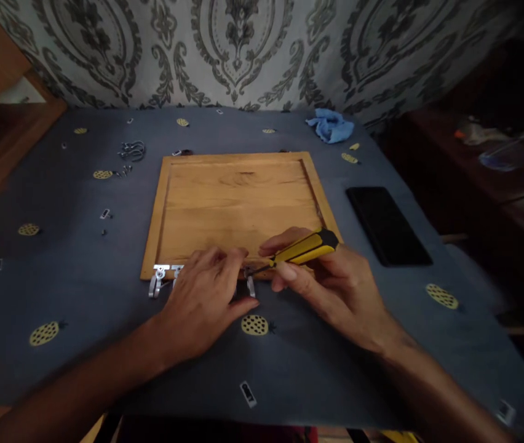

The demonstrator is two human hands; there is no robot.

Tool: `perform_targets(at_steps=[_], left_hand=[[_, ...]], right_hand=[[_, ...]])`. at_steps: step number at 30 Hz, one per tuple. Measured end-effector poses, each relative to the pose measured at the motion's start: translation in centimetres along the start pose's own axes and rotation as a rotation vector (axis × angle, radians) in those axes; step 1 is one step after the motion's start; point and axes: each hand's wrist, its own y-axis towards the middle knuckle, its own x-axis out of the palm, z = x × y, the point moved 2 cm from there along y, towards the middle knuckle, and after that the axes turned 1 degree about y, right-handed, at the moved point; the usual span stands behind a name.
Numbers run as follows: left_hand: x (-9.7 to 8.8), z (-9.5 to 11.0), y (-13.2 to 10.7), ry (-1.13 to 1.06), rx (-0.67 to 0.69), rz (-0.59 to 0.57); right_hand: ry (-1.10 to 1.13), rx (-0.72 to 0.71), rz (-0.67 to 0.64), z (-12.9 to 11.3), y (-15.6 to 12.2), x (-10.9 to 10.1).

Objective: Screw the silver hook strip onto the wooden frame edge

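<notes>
A framed wooden board (238, 206) lies flat, with metal hooks (154, 286) along its near edge. My right hand (340, 289) is closed round a yellow-and-black screwdriver (305, 247), whose shaft points left and down at the near edge. Its tip meets the top of another metal hook (251, 287). From the other side, my left hand (204, 292) lies over the same edge, thumb and index finger around this hook. The left fingers cover part of the row of hooks, and the exact contact at the screwdriver tip is hard to make out.
Loose metal hooks (131, 150) and small screws (126, 169) lie on the blue patterned cloth (105, 369) at left. A black phone (387, 224) lies to the right of the board. Behind it sits a crumpled blue cloth (330, 126), near a patterned curtain (238, 49).
</notes>
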Motion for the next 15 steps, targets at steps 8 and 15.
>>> perform_targets(at_steps=[8,15], left_hand=[[0.0,0.0,0.1,0.015,0.024,0.007],[0.1,0.0,0.1,0.0,0.044,0.023]], right_hand=[[0.023,0.014,0.048,-1.8,-1.4,-0.2],[-0.12,-0.042,0.113,-2.1,-1.4,0.5]])
